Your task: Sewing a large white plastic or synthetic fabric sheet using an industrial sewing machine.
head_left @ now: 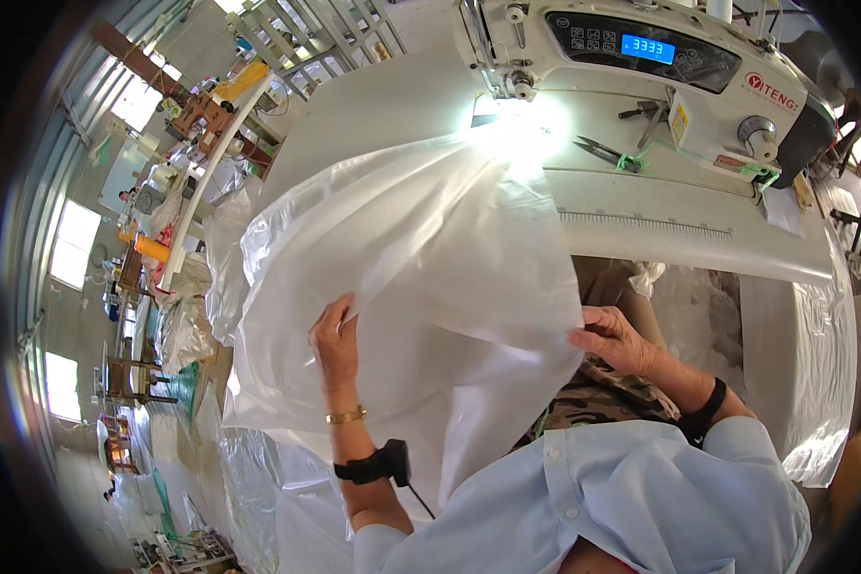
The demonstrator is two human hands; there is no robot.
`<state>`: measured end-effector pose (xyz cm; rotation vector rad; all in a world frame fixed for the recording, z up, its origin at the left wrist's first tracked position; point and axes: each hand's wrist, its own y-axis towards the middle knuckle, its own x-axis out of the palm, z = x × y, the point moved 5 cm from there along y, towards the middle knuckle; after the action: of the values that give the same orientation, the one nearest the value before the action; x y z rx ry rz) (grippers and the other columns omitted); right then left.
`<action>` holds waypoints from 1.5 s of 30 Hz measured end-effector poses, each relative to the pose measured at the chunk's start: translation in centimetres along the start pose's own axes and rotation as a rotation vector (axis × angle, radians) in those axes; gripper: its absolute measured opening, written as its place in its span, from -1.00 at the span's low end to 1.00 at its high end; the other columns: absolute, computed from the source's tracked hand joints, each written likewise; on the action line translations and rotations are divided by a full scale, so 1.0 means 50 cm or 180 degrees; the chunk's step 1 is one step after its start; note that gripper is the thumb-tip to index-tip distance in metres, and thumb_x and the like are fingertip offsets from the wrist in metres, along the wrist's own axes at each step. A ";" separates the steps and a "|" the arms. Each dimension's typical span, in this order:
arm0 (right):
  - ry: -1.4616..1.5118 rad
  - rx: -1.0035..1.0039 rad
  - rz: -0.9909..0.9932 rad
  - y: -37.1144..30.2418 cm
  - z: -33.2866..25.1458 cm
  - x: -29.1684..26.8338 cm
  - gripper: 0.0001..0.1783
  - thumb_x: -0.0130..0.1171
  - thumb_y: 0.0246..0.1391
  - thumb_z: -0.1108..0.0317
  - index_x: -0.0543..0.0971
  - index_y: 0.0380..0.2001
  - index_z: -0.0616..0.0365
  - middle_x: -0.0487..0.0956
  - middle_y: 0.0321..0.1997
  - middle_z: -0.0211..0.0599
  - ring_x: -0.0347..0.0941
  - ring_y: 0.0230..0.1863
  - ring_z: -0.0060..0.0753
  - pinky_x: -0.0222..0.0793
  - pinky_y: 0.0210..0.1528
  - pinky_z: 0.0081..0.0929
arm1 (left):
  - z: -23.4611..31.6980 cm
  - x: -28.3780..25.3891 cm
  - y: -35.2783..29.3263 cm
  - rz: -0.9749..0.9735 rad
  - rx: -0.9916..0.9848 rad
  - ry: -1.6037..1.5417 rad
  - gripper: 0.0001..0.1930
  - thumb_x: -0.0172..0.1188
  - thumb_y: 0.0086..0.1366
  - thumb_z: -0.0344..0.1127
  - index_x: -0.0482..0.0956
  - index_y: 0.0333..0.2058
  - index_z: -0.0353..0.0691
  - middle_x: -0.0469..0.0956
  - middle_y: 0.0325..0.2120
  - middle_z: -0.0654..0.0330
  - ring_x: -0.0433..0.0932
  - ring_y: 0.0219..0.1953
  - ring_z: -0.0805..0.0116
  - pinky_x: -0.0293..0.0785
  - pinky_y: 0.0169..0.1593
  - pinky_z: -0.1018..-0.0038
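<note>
A large sheet of translucent white plastic (430, 287) is spread over the table's front and hangs toward my lap. Its far end gathers into folds under the brightly lit needle area of a sewing machine (631, 57). My left hand (335, 340) is closed on a fold toward the sheet's left side, fingertips pointing away from me. With thumb and fingers, my right hand (622, 342) pinches the right edge, just off the table's front. Glare hides the place where the sheet meets the presser foot.
Dark thread snips (607, 153) with green thread lie right of the needle. A ruler scale (646, 223) runs along the table's front. More clear plastic (804, 383) hangs at the right. Racks and a cluttered bench (201, 201) stand to the left.
</note>
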<state>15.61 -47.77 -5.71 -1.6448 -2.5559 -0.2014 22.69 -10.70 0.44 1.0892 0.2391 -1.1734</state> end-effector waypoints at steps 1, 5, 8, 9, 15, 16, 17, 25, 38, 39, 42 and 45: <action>-0.0004 -0.0009 -0.0018 -0.008 0.022 -0.024 -0.77 0.07 0.28 0.37 0.57 -0.09 0.25 0.57 -0.30 -0.50 0.40 -0.29 -0.72 0.39 -0.22 -0.64 | -0.022 -0.010 -0.005 -0.0345 -0.0281 -0.0322 -0.86 0.23 0.25 -0.38 0.62 -0.37 -0.37 0.55 -0.56 0.19 0.45 -0.54 0.45 0.33 -0.45 0.54; -0.1971 0.0606 0.0944 -0.010 0.049 -0.124 -0.84 0.17 0.18 0.36 0.54 -0.30 0.26 0.57 -0.46 -0.28 0.49 -0.42 -0.44 0.42 -0.31 -0.43 | 0.011 -0.043 -0.017 -0.1211 -0.1389 -0.2097 -0.81 0.25 0.30 -0.26 0.65 -0.39 -0.27 0.37 -0.60 0.54 0.15 -0.59 0.77 -0.05 -0.52 0.73; -0.3405 0.0194 0.1087 0.011 -0.056 -0.079 -0.78 0.22 0.10 0.35 0.42 -0.48 0.21 0.45 -0.60 -0.11 0.43 -0.52 -0.17 0.32 -0.45 -0.30 | 0.070 -0.071 -0.018 -0.0569 -0.1686 -0.2591 -0.81 0.23 0.31 -0.26 0.63 -0.26 -0.28 0.46 -0.56 0.49 0.28 -0.53 0.74 0.13 -0.44 0.77; -0.3264 -0.0080 0.1212 0.016 -0.099 -0.063 -0.80 0.19 0.13 0.32 0.46 -0.42 0.22 0.50 -0.54 -0.08 0.47 -0.49 -0.12 0.37 -0.41 -0.27 | 0.097 -0.066 -0.006 -0.0437 -0.1816 -0.2731 -0.75 0.21 0.33 -0.26 0.58 -0.11 -0.29 0.55 -0.46 0.42 0.44 -0.41 0.71 0.31 -0.28 0.76; -0.0247 -0.0036 0.0073 0.114 -0.085 0.062 -0.73 0.09 0.29 0.28 0.53 -0.04 0.18 0.53 0.01 -0.39 0.40 0.03 -0.54 0.32 0.12 -0.47 | 0.175 -0.080 0.035 -0.0480 -0.1644 -0.2421 -0.72 0.15 0.35 -0.35 0.55 0.01 -0.26 0.59 -0.39 0.37 0.48 -0.34 0.69 0.35 -0.20 0.73; -0.0229 -0.0067 0.0128 0.133 -0.062 0.081 -0.73 0.09 0.29 0.28 0.53 -0.04 0.18 0.53 0.01 -0.39 0.40 0.03 -0.54 0.32 0.12 -0.47 | 0.175 -0.077 0.039 -0.0424 -0.1712 -0.2445 -0.73 0.14 0.36 -0.37 0.56 0.00 -0.26 0.57 -0.41 0.40 0.43 -0.39 0.72 0.31 -0.25 0.76; 0.0458 -0.0349 -0.0077 0.148 -0.054 0.114 -0.75 0.12 0.27 0.27 0.55 -0.09 0.17 0.52 -0.01 -0.37 0.39 0.02 -0.52 0.32 0.11 -0.44 | 0.169 -0.087 0.036 -0.0427 -0.1677 -0.2408 -0.73 0.14 0.36 -0.37 0.56 0.00 -0.26 0.57 -0.41 0.40 0.43 -0.39 0.72 0.31 -0.25 0.76; -0.0275 -0.1854 0.0114 0.158 -0.060 0.215 -0.81 0.17 0.21 0.30 0.57 -0.20 0.18 0.50 -0.06 -0.24 0.41 0.07 -0.24 0.31 0.11 -0.24 | 0.132 -0.103 0.023 -0.0898 -0.0410 -0.0272 -0.82 0.18 0.31 -0.39 0.66 -0.17 -0.31 0.51 -0.53 0.37 0.36 -0.52 0.55 0.26 -0.39 0.64; -0.2107 -0.1703 -0.0738 0.137 -0.084 0.289 -0.72 0.15 0.18 0.19 0.53 -0.21 0.19 0.56 -0.21 -0.06 0.51 -0.16 0.01 0.42 -0.07 -0.18 | 0.252 -0.002 0.044 -0.1685 0.0322 0.0372 -0.90 0.18 0.24 -0.39 0.57 -0.33 -0.29 0.55 -0.56 0.12 0.49 -0.58 0.21 0.36 -0.47 0.40; -0.2145 -0.1155 -0.0952 0.155 -0.082 0.256 -0.77 0.15 0.19 0.22 0.54 -0.20 0.14 0.58 -0.22 -0.11 0.52 -0.17 -0.06 0.41 -0.07 -0.19 | 0.238 -0.006 0.049 -0.1519 0.0035 -0.0017 -0.91 0.14 0.26 -0.42 0.55 -0.32 -0.32 0.50 -0.61 0.13 0.44 -0.61 0.27 0.31 -0.49 0.41; -0.1419 -0.0596 0.0599 0.226 -0.075 0.137 -0.84 0.14 0.19 0.28 0.54 -0.28 0.14 0.60 -0.28 -0.18 0.54 -0.34 -0.14 0.44 -0.27 -0.27 | 0.198 -0.035 0.088 -0.0809 -0.0116 -0.0350 -0.91 0.10 0.30 -0.44 0.50 -0.35 -0.35 0.37 -0.65 0.22 0.28 -0.61 0.45 0.22 -0.48 0.47; -0.2154 -0.1154 0.1588 0.279 -0.127 0.024 -0.88 0.10 0.20 0.36 0.52 -0.27 0.17 0.59 -0.26 -0.16 0.55 -0.36 -0.20 0.44 -0.32 -0.34 | 0.212 -0.034 0.140 -0.0363 0.0135 -0.0557 -0.85 0.05 0.35 -0.43 0.45 -0.41 -0.36 0.25 -0.64 0.30 0.15 -0.54 0.56 0.15 -0.46 0.53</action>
<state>27.85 -42.02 1.54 -2.8375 -2.4821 -0.0721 23.94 -18.14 10.80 1.0132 0.1421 -1.3736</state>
